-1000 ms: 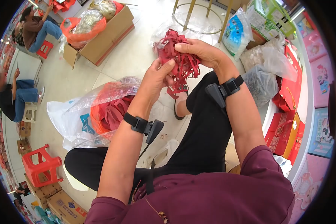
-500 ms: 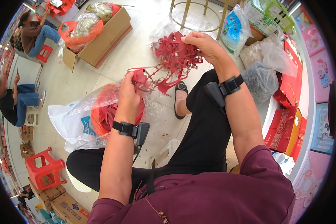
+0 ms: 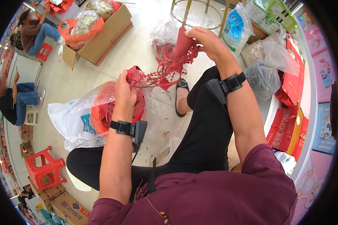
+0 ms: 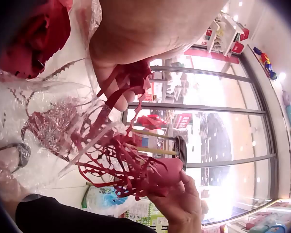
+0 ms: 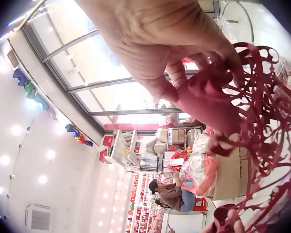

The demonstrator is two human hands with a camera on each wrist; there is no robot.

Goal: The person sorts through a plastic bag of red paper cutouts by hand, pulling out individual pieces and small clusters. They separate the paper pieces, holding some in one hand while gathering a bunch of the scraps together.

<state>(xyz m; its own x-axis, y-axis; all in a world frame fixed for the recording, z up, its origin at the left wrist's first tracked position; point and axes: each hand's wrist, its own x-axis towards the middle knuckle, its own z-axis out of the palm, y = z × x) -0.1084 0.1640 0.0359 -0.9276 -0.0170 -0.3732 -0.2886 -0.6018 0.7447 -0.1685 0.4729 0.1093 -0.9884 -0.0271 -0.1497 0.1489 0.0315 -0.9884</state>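
Observation:
A tangle of dark red, cut-out strips (image 3: 167,69) full of holes stretches between my two hands in the head view. My left hand (image 3: 125,90) grips a bunched end of it, with loose ribbons hanging past the fingers in the left wrist view. Higher and to the right, my right hand (image 3: 210,43) pinches a smooth, solid red piece (image 3: 184,42) between thumb and fingers. In the right wrist view this solid piece (image 5: 208,99) curves over, and the lacy strips (image 5: 266,116) spread beside it. Below the left hand, more red pieces (image 3: 105,116) fill an orange bag.
A white plastic bag (image 3: 64,120) lies beside the orange one. A cardboard box (image 3: 107,37) holding bags stands ahead, near a gold-legged stool (image 3: 222,22). Filled bags (image 3: 261,84) line the right side; a red stool (image 3: 45,168) is at left. Two people sit at far left.
My hands have moved apart, the left going left and down, drawing the tangle out between them. A smooth solid red piece now stands up in the right hand.

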